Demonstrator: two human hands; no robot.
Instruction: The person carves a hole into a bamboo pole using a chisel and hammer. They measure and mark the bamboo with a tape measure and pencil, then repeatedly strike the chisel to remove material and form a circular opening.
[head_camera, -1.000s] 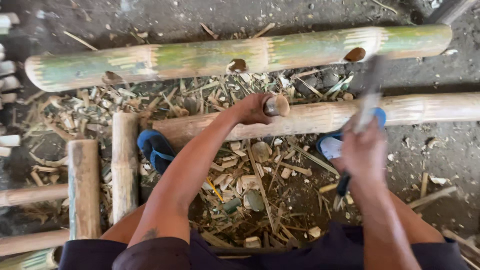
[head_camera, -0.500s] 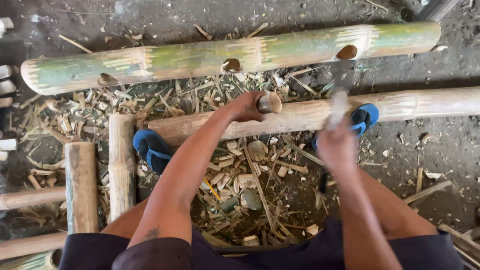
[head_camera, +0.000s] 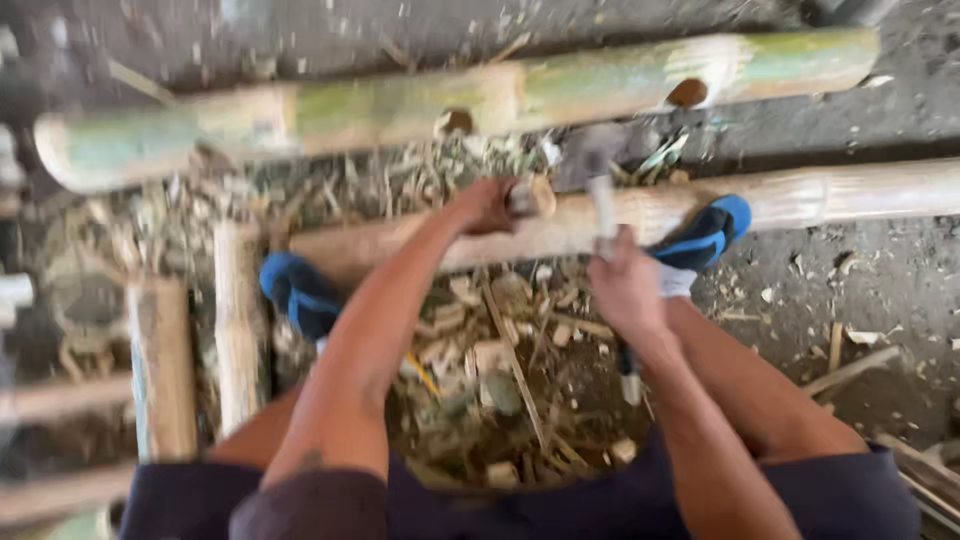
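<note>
My left hand (head_camera: 487, 205) grips a short round wooden-ended tool (head_camera: 535, 196) set against a tan bamboo pole (head_camera: 850, 195) lying across the ground. My right hand (head_camera: 625, 285) is closed on a long-handled striking tool (head_camera: 603, 200). Its head is blurred, just right of the wooden-ended tool, and its handle end sticks out below the hand. Both feet wear blue sandals (head_camera: 300, 295) (head_camera: 712, 230) and press against the pole. The whole frame is motion-blurred.
A thicker green bamboo pole (head_camera: 600, 85) with several cut holes lies farther away, parallel to the tan one. Short bamboo pieces (head_camera: 240, 320) stand at the left. Wood chips and splinters (head_camera: 500, 390) litter the dark ground between my legs.
My right hand has swung the striking tool down and to the left, from raised over the pole to beside the wooden-ended tool. My left hand has kept its grip.
</note>
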